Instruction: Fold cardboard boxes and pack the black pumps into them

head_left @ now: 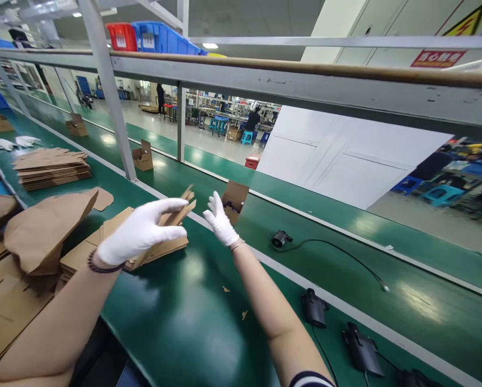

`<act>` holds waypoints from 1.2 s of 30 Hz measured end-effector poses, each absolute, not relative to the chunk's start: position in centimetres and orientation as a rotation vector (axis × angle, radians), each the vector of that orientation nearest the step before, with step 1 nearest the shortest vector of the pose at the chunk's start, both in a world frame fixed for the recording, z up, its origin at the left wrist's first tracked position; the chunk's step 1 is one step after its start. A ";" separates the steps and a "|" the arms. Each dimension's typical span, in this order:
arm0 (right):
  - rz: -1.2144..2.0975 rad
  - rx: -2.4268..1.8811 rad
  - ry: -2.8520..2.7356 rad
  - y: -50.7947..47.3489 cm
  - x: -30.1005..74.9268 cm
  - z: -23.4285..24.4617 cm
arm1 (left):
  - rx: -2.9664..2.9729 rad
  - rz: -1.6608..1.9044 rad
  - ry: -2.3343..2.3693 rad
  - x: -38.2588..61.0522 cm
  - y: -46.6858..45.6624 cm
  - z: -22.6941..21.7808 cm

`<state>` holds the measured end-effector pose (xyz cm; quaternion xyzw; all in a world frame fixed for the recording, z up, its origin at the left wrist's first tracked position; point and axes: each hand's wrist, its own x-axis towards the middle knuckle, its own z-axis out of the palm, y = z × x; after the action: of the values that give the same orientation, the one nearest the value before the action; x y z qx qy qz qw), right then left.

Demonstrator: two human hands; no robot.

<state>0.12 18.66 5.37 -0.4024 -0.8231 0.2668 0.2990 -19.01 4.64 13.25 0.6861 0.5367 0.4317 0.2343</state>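
Observation:
My left hand (142, 231), in a white glove, curls its fingers and thumb around a small folded cardboard piece (180, 212). It is above a stack of flat cardboard (160, 251), and part of the piece is hidden behind the fingers. My right hand (221, 220), also gloved, has its fingers apart and holds nothing. Just beyond it, an open cardboard box (235, 200) stands on the green conveyor belt (325, 263), with something dark inside. Whether the right fingertips touch the box, I cannot tell.
Black devices with cables (316, 309) lie at the lower right; another black device (281, 238) trails its cable along the belt. Brown paper (49, 228) and a flat cardboard pile (51, 167) are on the left. A metal post (107, 91) and overhead shelf (305, 80) frame the belt.

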 end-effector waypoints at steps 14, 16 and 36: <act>1.008 -0.605 -1.424 6.9 5.7 8.2 | 1.231 1.922 0.563 -10.4 2.7 9.1; 1.048 -0.603 -1.456 6.1 6.0 7.8 | 1.186 1.935 0.604 -9.8 2.7 9.3; 0.544 -0.840 -1.656 3.9 6.9 7.9 | 1.888 1.645 1.258 -9.6 2.0 8.8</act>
<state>6.87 3.92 7.95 -0.3577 -0.7046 0.2317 0.5674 -9.55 1.95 8.80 0.6641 0.4424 0.5786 0.1688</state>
